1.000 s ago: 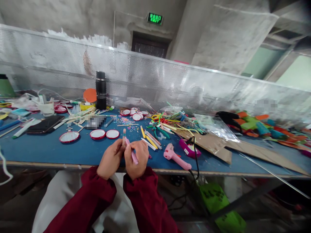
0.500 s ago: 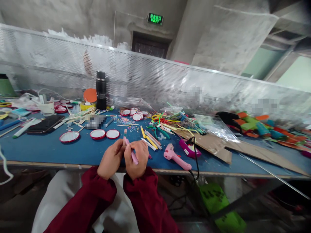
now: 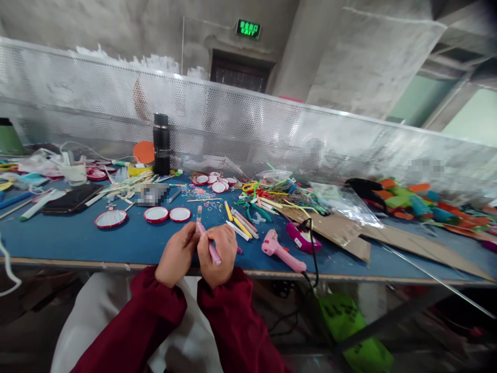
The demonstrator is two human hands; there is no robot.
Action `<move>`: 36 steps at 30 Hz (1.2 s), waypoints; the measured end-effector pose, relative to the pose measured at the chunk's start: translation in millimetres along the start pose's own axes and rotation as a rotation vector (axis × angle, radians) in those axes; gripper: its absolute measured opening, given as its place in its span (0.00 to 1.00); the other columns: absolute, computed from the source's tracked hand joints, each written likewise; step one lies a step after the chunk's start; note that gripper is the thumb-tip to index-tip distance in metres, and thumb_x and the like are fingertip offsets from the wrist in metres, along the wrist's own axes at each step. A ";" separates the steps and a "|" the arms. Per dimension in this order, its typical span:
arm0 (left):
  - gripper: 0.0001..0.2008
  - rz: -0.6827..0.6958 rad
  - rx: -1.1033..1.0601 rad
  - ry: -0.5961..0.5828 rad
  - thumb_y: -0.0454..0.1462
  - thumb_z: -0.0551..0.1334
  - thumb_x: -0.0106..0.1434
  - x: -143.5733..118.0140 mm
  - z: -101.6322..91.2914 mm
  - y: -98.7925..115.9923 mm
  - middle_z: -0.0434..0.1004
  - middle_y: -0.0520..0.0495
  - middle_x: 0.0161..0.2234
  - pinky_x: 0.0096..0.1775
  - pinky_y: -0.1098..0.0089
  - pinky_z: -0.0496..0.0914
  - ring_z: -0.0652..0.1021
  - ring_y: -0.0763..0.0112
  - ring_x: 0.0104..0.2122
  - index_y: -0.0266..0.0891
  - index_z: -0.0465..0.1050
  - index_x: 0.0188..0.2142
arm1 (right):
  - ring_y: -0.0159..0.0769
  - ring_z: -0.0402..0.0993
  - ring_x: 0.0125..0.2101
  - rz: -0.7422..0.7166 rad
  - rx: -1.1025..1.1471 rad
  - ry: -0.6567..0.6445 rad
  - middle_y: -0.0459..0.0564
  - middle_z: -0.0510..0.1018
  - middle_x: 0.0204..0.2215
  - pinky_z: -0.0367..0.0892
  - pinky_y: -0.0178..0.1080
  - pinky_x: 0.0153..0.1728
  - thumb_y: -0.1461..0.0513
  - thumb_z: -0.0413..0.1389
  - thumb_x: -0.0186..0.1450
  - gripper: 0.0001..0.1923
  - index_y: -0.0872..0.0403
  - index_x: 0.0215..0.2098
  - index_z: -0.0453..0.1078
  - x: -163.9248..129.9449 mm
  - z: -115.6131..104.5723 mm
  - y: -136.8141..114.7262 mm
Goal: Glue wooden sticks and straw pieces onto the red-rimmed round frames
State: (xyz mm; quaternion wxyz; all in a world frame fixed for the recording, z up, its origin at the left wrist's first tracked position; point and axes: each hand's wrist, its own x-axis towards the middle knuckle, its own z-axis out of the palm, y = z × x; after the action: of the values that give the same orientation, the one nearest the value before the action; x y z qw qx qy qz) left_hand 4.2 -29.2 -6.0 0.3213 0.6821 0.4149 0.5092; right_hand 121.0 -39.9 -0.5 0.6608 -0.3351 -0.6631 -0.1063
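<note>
Near the front edge of the table, my left hand (image 3: pixel 177 254) pinches a small wooden craft stick (image 3: pixel 199 211) with coloured bands near its top; its lower end is hidden by my fingers. My right hand (image 3: pixel 222 247) is closed around a pink-purple marker (image 3: pixel 214 254), its tip against or very close to the stick. Beyond my right hand lie several markers (image 3: pixel 242 225) in yellow, white and pinkish tones. Red-rimmed white lids (image 3: pixel 156 214) rest on the table past my left hand.
A pink glue gun (image 3: pixel 282 253) and a purple device (image 3: pixel 303 239) with a black cord lie at right. Farther back are a black bottle (image 3: pixel 162 145), a tangle of colourful cords (image 3: pixel 287 194) and cardboard (image 3: pixel 330 230). A phone (image 3: pixel 72 199) lies at left.
The marker and my right fingers have shifted very slightly along the stick. My left hand keeps the stick in nearly the same place.
</note>
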 end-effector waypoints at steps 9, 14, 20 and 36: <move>0.10 -0.008 -0.018 0.012 0.43 0.54 0.67 -1.1 0.1 6.1 0.73 0.51 0.32 0.38 0.71 0.66 0.71 0.69 0.33 0.40 0.68 0.35 | 0.34 0.68 0.28 0.016 -0.027 0.005 0.44 0.72 0.24 0.64 0.42 0.39 0.66 0.52 0.66 0.09 0.51 0.28 0.60 -0.2 -1.0 -1.3; 0.09 0.005 -0.007 0.007 0.42 0.54 0.67 -0.6 0.4 2.0 0.73 0.51 0.33 0.38 0.70 0.66 0.71 0.69 0.32 0.40 0.68 0.36 | 0.34 0.69 0.28 -0.009 -0.016 -0.022 0.44 0.73 0.24 0.64 0.43 0.40 0.66 0.52 0.66 0.09 0.51 0.28 0.60 0.3 -0.5 -1.4; 0.10 0.004 0.008 0.001 0.43 0.54 0.68 -1.3 1.0 2.7 0.74 0.50 0.32 0.40 0.69 0.67 0.72 0.67 0.35 0.41 0.68 0.35 | 0.34 0.69 0.28 -0.002 -0.007 0.011 0.45 0.73 0.24 0.65 0.43 0.40 0.66 0.52 0.66 0.09 0.51 0.28 0.61 -0.3 -0.8 -1.5; 0.09 -0.001 -0.007 0.016 0.43 0.55 0.66 -0.4 0.6 0.2 0.74 0.51 0.32 0.41 0.69 0.67 0.72 0.68 0.33 0.41 0.69 0.35 | 0.34 0.69 0.28 -0.016 -0.006 -0.010 0.44 0.73 0.24 0.63 0.42 0.38 0.66 0.52 0.66 0.09 0.51 0.28 0.61 0.6 0.2 0.3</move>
State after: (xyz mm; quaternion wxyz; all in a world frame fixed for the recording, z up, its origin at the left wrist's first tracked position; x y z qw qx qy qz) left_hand 4.8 -29.7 -6.1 0.3209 0.6767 0.4161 0.5158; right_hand 121.1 -39.4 -0.1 0.6556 -0.3322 -0.6688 -0.1118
